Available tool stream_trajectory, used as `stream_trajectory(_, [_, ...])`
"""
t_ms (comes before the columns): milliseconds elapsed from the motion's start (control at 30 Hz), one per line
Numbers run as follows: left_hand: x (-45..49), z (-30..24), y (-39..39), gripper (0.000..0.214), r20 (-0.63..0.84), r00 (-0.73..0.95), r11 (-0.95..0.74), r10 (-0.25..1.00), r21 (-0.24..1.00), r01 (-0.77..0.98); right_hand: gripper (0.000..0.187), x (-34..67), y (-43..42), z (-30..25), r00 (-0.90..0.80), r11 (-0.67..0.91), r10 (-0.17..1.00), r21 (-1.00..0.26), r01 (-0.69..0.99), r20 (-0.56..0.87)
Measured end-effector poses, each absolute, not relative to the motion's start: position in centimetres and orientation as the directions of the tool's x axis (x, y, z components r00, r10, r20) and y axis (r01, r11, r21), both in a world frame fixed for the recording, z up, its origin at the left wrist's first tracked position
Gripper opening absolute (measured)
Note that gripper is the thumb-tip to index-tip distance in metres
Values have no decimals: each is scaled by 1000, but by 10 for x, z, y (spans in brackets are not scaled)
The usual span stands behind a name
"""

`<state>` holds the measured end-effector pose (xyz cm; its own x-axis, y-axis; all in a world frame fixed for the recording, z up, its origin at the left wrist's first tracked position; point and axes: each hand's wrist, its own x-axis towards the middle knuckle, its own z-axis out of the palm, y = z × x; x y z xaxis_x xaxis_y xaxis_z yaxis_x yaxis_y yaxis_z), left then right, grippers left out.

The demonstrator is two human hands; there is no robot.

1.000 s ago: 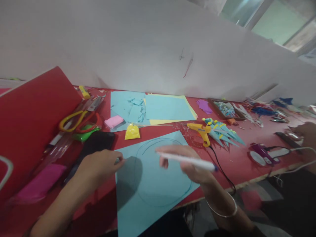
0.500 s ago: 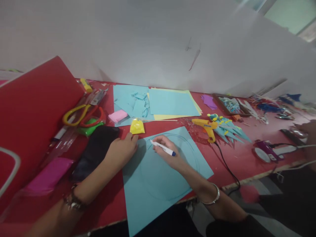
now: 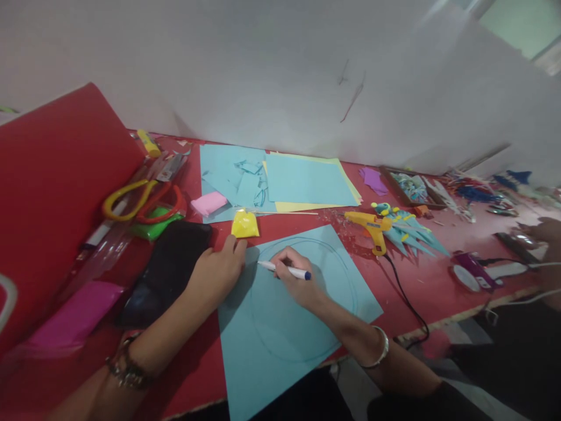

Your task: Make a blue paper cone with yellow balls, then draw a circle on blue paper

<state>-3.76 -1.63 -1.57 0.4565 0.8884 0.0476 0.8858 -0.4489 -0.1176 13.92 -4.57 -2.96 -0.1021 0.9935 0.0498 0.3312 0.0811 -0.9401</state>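
Observation:
A light blue paper sheet (image 3: 284,327) with a drawn circle lies on the red table (image 3: 416,280) in front of me. My right hand (image 3: 295,280) is closed on a white pen with a blue cap (image 3: 284,270), its tip touching the sheet near the circle's left side. My left hand (image 3: 217,270) presses on the sheet's upper left corner, fingers curled, beside a small yellow packet (image 3: 244,224). A black pouch (image 3: 169,269) lies just left of that hand.
Yellow and red scissors (image 3: 140,202), a pink block (image 3: 209,203) and a red board (image 3: 52,193) are to the left. Blue and yellow paper sheets (image 3: 307,182) lie behind. A yellow glue gun (image 3: 368,225) with cord and blue paper spikes (image 3: 412,231) sit right. Another person's hand (image 3: 543,234) is at far right.
My right hand came down from mid-air and set the pen tip on the sheet. My left hand slid up to the sheet's top left corner.

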Motion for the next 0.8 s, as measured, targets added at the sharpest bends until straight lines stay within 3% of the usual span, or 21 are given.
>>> stream_trajectory(367, [-34, -14, -21, 32, 9, 443, -437, 896, -153, 887, 13, 136, -47, -20, -131, 130, 988, -906, 402, 84])
stream_trajectory(800, [-34, -13, -21, 35, 28, 437, -429, 899, -150, 891, 14, 161, -41, -22, 19, 127, 987, -861, 492, 157])
